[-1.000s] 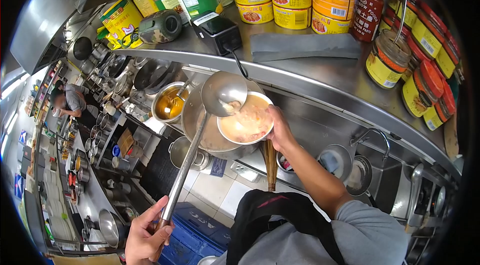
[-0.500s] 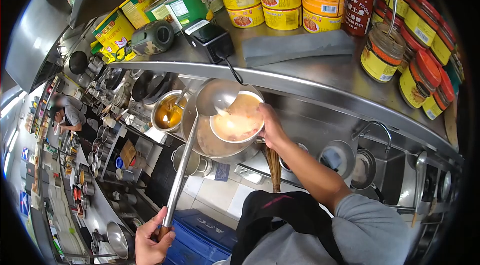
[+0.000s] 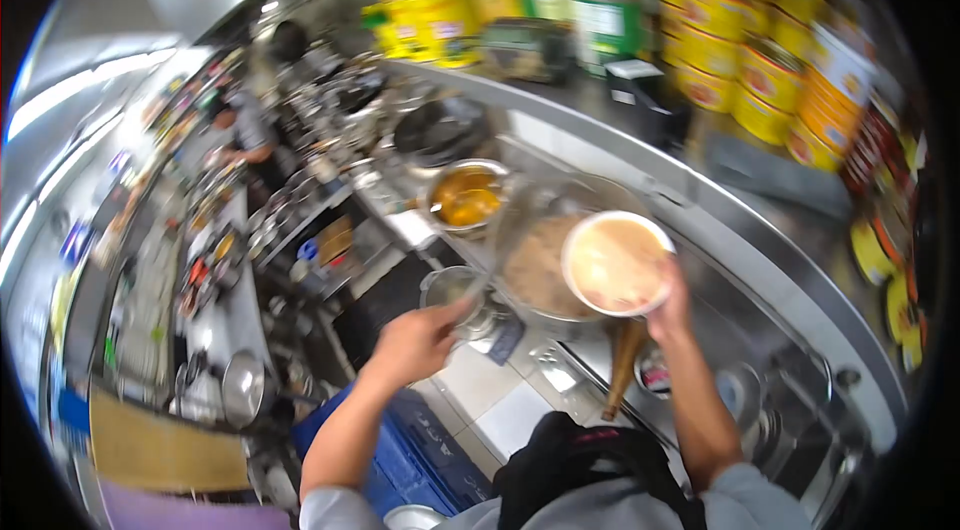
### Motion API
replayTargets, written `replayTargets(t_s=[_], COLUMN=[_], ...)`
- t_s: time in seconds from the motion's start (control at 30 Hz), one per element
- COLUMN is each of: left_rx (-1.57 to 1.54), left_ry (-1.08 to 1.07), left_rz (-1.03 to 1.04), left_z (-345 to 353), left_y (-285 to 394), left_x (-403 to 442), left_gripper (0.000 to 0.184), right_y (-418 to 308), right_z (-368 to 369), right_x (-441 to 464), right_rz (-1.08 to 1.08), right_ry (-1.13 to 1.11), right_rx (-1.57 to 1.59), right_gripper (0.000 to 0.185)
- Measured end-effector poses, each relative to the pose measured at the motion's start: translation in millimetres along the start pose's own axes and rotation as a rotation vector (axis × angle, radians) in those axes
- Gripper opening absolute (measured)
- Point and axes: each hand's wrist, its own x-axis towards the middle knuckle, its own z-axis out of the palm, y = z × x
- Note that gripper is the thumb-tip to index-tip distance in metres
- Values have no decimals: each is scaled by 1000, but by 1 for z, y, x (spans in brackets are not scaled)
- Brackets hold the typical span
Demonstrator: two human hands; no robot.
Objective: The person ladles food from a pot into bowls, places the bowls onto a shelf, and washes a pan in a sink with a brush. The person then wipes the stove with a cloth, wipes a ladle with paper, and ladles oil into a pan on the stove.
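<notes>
blurred can labels (image 3: pixel 768 88), text unreadable

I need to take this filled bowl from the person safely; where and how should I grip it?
I'd come from the side opposite the right hand, supporting the white bowl by its outer wall, just below the rim. Its round rim is uncovered there, and the soup fills much of it, so keep it level and fingertips outside.
</notes>
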Motion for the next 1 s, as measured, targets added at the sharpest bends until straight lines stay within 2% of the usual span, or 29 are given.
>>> replayTargets(t_s=[0.13, 0.23, 0.37, 0.43, 0.47, 0.53, 0.57, 0.6, 0.67, 0.73, 0.8, 0.83, 0.9, 1.0], left_rx=[341, 485, 557, 722, 722, 311, 151, 150, -301, -494, -799, -805, -1118, -1296], left_ry=[-49, -140, -158, 145, 155, 475, 425, 436, 493, 509, 356, 372, 458, 519], left_rz=[93, 173, 112, 230, 207, 191, 82, 61, -97, -210, -451, -468, -605, -673], left_z=[44, 51, 69, 70, 69, 64, 65, 71, 92, 119, 133, 145, 170, 194], left_y=[-23, -20, -19, -4, 9, 49, 68, 83, 110, 131, 160, 172, 197, 232], left_x=[42, 70, 82, 68, 55, 22, 4, -17, -61, -106, -151, -169, -205, -255], left_gripper=[58, 48, 50, 37, 37, 25, 29, 29, 37, 49, 57, 57, 64, 68], right_y=[-14, -19, -28, -29, -26, -23, -26, -27, -24, -18, -2, 3, 9, 17], right_z=[3, 2, 4, -2, -9, -18, -16, -16, -20, -29, -44, -49, -52, -59], right_x=[-24, -45, -77, -87, -90, -97, -107, -115, -130, -147, -157, -167, -193, -232], right_rz=[1, -3, 51, 67, 75, 117, 145, 158, 232, 298, 366, 412, 456, 561], right_ry=[-65, -101, -153, -217, -237, -328, -377, -394, -484, -521, -613, -652, -691, -787], right_rx=[21, -3, -8, -16, -28, -19, -27, -38, -36, -37, -65, -66, -98, -143], right_gripper=[53, 52, 54, 57, 57, 58, 59, 59, 60, 60, 60, 60, 60, 61])
